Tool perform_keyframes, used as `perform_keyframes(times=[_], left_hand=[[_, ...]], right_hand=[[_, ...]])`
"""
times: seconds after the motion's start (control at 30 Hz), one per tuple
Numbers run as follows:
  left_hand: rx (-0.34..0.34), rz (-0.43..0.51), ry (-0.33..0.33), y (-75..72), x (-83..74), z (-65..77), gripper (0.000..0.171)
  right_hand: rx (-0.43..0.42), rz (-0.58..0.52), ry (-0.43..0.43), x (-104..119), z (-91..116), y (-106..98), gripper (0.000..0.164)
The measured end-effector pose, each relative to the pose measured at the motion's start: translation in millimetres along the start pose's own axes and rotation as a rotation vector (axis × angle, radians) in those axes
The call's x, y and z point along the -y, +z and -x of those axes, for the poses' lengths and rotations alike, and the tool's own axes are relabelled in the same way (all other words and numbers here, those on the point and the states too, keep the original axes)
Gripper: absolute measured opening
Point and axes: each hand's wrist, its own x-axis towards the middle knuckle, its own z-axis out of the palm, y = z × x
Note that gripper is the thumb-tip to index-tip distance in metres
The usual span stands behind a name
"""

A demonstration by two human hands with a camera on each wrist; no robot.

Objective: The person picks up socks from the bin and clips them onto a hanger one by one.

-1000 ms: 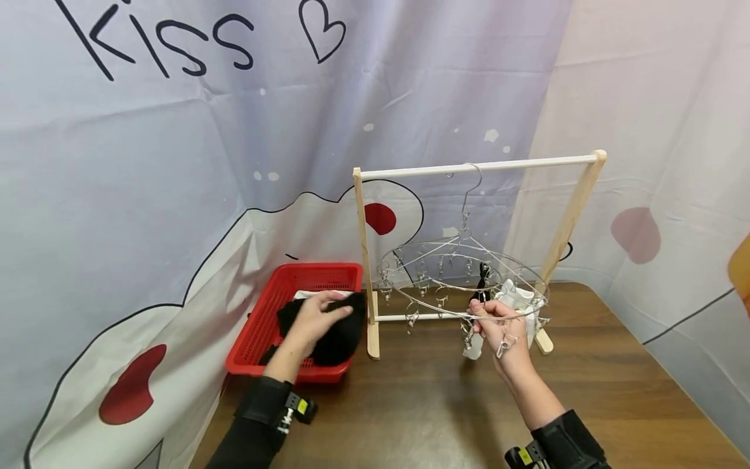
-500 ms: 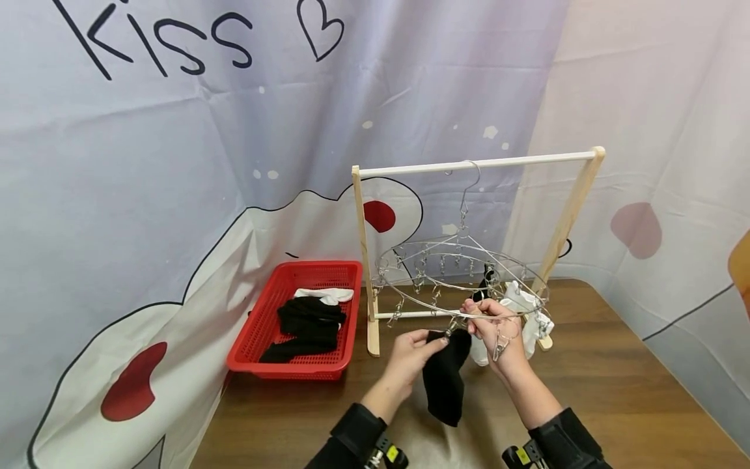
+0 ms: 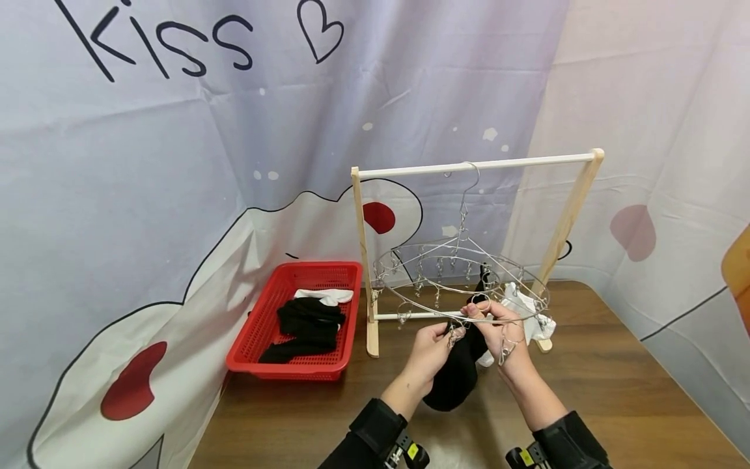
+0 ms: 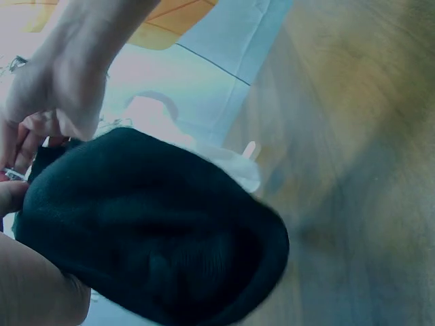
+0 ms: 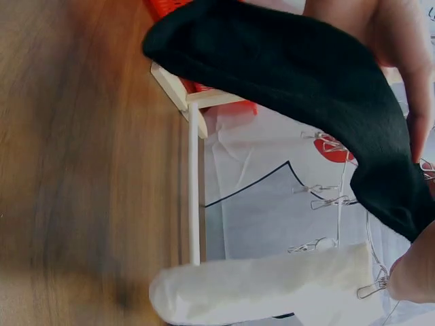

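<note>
A black sock [image 3: 454,378] hangs below the front rim of a round wire clip hanger [image 3: 418,303]. My left hand [image 3: 430,355] holds the sock's upper end, with a metal clip [image 3: 452,335] at its fingertips. Close beside it on the right, my right hand [image 3: 498,322] pinches the hanger's wire rim. The sock's foot spreads across the left wrist view, hiding part of the left fingers. In the right wrist view a white sock [image 5: 258,285] hangs from a clip [image 5: 372,288] by the right thumb.
The hanger hooks over the white bar [image 3: 410,172] of a wooden stand on the table [image 3: 556,397]. White socks [image 3: 524,309] and a black item [image 3: 485,277] hang at its right side. Left of the stand, a red basket [image 3: 240,361] contains black and white socks.
My left hand has carried the black sock from the basket to the hanger's front rim, then raised its upper end toward the right fingers. My right hand has stayed at the rim.
</note>
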Motion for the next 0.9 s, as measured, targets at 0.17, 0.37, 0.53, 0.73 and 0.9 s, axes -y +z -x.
perform_keyframes(times=[0.17,0.37,0.53,0.73,0.9], left_hand=[[0.073,-0.066,0.052,-5.6,-4.7,0.7,0.02],[0.084,-0.074,0.188,-6.3,-6.1,1.4,0.019],[0.102,-0.116,0.244,-7.8,-7.0,-0.5,0.02],[0.033,-0.677,0.52,-18.8,-16.2,13.5,0.025],[-0.157,-1.003,1.08,-35.4,-49.4,33.9,0.026]], right_hand=[[0.004,-0.042,0.011,0.3,-0.6,-0.5,0.019],[0.025,-0.11,0.035,-1.3,-1.2,-1.0,0.018],[0.038,-0.067,0.075,-2.0,-0.6,-3.9,0.017],[0.043,0.05,0.113,-3.1,2.7,-8.4,0.024],[0.038,0.069,0.126,-5.3,3.0,-14.5,0.027]])
